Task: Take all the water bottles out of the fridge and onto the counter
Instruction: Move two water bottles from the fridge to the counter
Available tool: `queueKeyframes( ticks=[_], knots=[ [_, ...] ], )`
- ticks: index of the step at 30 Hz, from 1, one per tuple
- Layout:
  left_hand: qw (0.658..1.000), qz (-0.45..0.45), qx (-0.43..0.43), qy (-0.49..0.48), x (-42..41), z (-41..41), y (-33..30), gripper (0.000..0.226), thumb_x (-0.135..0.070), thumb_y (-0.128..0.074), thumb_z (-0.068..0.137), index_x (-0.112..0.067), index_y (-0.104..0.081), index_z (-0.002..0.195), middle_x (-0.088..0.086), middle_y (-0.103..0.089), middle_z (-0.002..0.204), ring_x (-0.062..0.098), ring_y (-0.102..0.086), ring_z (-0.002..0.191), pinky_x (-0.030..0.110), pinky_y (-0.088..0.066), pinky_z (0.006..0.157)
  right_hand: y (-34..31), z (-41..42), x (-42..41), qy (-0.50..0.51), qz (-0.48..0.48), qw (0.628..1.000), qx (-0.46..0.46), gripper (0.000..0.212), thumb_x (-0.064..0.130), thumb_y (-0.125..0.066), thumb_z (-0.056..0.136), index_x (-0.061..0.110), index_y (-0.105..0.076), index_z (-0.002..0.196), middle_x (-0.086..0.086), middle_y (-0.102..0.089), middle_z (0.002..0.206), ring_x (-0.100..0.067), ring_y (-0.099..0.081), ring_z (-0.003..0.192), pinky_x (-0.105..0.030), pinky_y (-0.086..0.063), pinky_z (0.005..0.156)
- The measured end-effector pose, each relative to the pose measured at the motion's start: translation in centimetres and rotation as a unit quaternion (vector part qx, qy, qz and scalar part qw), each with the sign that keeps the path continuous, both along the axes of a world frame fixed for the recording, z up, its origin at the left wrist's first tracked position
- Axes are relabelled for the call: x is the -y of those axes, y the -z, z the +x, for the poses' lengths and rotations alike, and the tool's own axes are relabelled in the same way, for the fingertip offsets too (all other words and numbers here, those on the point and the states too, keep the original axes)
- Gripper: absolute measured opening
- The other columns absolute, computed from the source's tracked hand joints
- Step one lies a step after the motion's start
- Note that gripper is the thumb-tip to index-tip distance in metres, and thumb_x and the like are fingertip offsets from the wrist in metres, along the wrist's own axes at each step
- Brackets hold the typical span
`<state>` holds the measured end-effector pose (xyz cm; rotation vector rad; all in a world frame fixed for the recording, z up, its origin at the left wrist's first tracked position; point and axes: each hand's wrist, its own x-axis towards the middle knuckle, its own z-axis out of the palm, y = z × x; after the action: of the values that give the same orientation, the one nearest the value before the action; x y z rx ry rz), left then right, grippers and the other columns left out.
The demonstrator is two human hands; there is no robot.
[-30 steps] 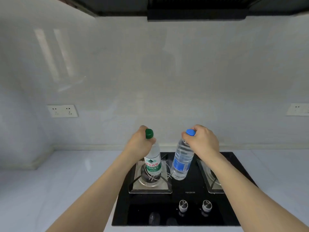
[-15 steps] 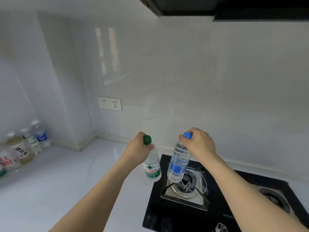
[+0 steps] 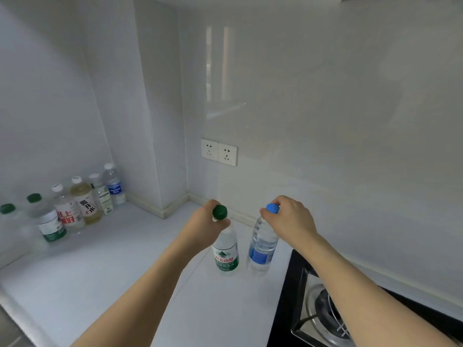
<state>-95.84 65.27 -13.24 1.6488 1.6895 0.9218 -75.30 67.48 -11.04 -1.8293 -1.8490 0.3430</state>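
Note:
My left hand (image 3: 204, 227) grips the neck of a clear water bottle with a green cap and green label (image 3: 225, 254). My right hand (image 3: 290, 221) pinches the blue cap of a second clear bottle with a blue label (image 3: 260, 251). Both bottles hang upright side by side over the white counter (image 3: 105, 279), left of the stove; whether their bases touch the counter I cannot tell. Several more bottles (image 3: 72, 206) stand in a row along the left wall on the counter. No fridge is in view.
A black gas stove (image 3: 323, 311) with a metal burner fills the lower right. A double wall socket (image 3: 219, 152) sits on the back wall. A wall column juts out at the corner behind the row of bottles. The counter's front edge runs along the lower left.
My view and both hands have swung left, carrying the two bottles from above the stove burners to over the white counter. The row of bottles at the left wall has come into view.

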Motion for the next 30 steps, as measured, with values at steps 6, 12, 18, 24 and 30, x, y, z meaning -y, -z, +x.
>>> queueKeyframes(
  ticks=[6,12,18,24,30],
  knots=[
    [0.999,-0.004,-0.04,-0.005,-5.8,-9.8,1.7,0.023,-0.025,-0.066,0.089,-0.024,-0.051,0.107,-0.004,-0.056,0.091,0.016,-0.052,0.075,0.026,-0.042,0.065,2.2,-10.0,-6.6,-0.037,-0.048,0.998,0.014,0.022,0.043,-0.059,0.085,0.022,-0.059,0.093,0.007,-0.063,0.09,-0.019,-0.059,0.083,-0.03,-0.048,0.069],
    [0.998,-0.019,-0.037,-0.038,-10.5,-20.0,3.4,0.023,-0.023,-0.066,0.088,-0.026,-0.051,0.105,0.0,-0.06,0.096,0.018,-0.053,0.08,0.024,-0.041,0.062,3.9,-20.4,-12.5,-0.095,-0.081,0.992,0.03,0.024,0.041,-0.059,0.085,0.022,-0.058,0.101,0.006,-0.061,0.094,-0.02,-0.059,0.085,-0.029,-0.044,0.067],
    [0.996,-0.033,-0.037,-0.073,-13.2,-28.7,5.2,0.027,-0.022,-0.069,0.087,-0.026,-0.054,0.11,-0.004,-0.061,0.1,0.017,-0.055,0.085,0.026,-0.043,0.068,5.5,-29.8,-17.5,-0.15,-0.094,0.983,0.056,0.028,0.042,-0.059,0.086,0.021,-0.059,0.104,0.003,-0.062,0.1,-0.022,-0.058,0.09,-0.029,-0.044,0.07],
    [0.99,-0.038,-0.035,-0.128,-14.8,-35.6,7.5,0.033,-0.022,-0.067,0.089,-0.025,-0.053,0.118,-0.005,-0.06,0.101,0.016,-0.056,0.087,0.026,-0.04,0.07,7.2,-38.3,-21.9,-0.211,-0.106,0.968,0.08,0.028,0.039,-0.058,0.087,0.02,-0.058,0.108,0.0,-0.064,0.102,-0.023,-0.057,0.085,-0.03,-0.045,0.07],
    [0.985,-0.047,-0.03,-0.162,-16.8,-40.1,10.0,0.032,-0.022,-0.067,0.089,-0.025,-0.053,0.118,-0.009,-0.058,0.091,0.005,-0.05,0.074,0.015,-0.036,0.058,8.8,-44.9,-26.3,-0.252,-0.107,0.957,0.092,0.029,0.039,-0.056,0.089,0.02,-0.057,0.112,-0.002,-0.064,0.105,-0.025,-0.059,0.091,-0.031,-0.046,0.072]
  ],
)
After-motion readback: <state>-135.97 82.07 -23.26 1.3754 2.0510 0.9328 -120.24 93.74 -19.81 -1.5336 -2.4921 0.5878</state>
